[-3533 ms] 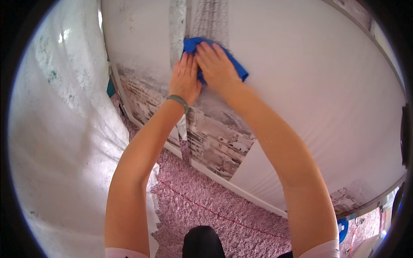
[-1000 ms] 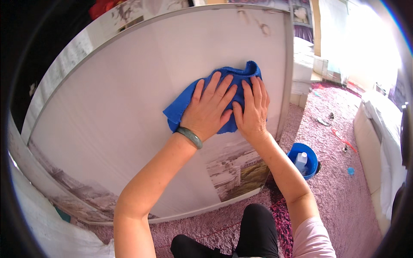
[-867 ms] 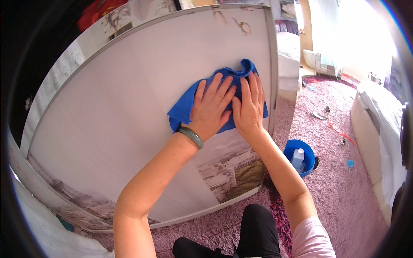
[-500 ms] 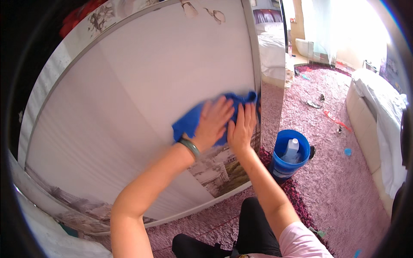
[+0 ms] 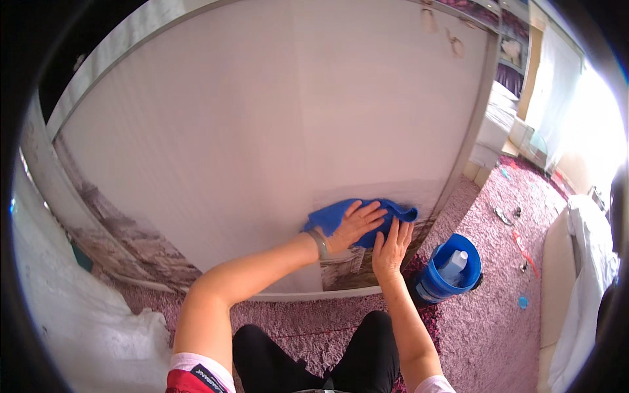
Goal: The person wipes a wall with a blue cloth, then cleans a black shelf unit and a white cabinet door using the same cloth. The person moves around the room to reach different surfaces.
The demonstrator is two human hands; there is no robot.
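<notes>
A blue cloth [image 5: 327,219] is pressed against the lower right of a large pale panel [image 5: 262,131] with a silvery frame. My left hand [image 5: 356,226] lies on the cloth with its fingers spread, and a greenish bangle [image 5: 321,242] circles that wrist. Beside it, my right hand [image 5: 393,252] rests its stretched fingers on the cloth's lower right part, thumb apart. Neither hand's fingers wrap round the cloth. Part of the printed grey-brown landscape [image 5: 344,272] along the panel's bottom shows below the cloth; the hands cover some of it.
Right of my right hand stands a blue bucket [image 5: 429,285] with a white bottle [image 5: 457,262] inside. Pink shaggy carpet [image 5: 504,327] holds small scattered items, including a red strip [image 5: 524,252]. A pale bed [image 5: 557,275] with white bedding is at right; white fabric [image 5: 98,327] hangs at left.
My view has shifted left, showing more of the panel's left side. Both hands and the cloth have slid down the panel and a little away from its right-hand frame.
</notes>
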